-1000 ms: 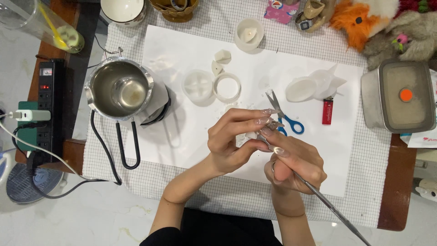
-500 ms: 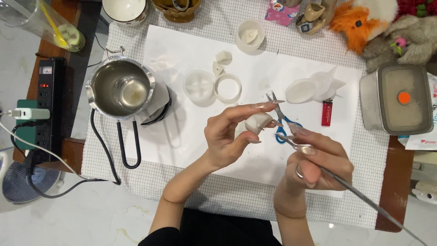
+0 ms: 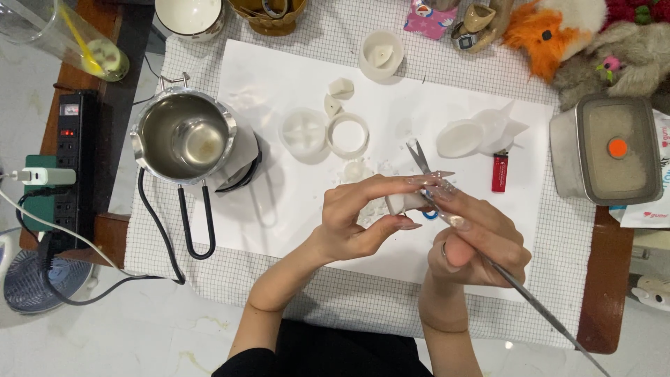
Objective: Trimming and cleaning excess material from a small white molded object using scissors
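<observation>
My left hand [image 3: 363,216] pinches a small white wax piece [image 3: 403,202] between thumb and fingers, above a white sheet [image 3: 279,209]. My right hand [image 3: 481,241] grips a long thin metal rod [image 3: 537,307] whose tip meets the wax piece; the rod's tail runs down to the lower right. Blue-handled scissors [image 3: 419,157] lie on the sheet just behind my fingers, partly hidden.
A steel melting pot [image 3: 185,136] with black handle stands at left. A round white mould [image 3: 304,131], a white ring [image 3: 347,135], wax bits, a small white cup [image 3: 381,52], a red lighter [image 3: 500,171], a metal box [image 3: 607,150] and a power strip [image 3: 70,160] surround the sheet.
Both hands drifted: the right hand swung out to the right, then came back beside the left, and the rod tip is on the wax piece again.
</observation>
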